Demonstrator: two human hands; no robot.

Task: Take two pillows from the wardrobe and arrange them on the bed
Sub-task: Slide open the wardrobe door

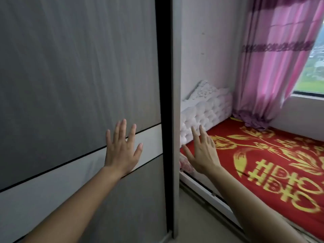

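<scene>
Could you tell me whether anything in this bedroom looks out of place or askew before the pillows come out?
One small thing: the pink curtain hangs so low that its purple hem is bunched on the red bedspread by the tufted headboard. The wardrobe door is shut, and both hands are open.

Home bedroom: bed (263, 165), wardrobe (78, 85), curtain (273, 58).
</scene>
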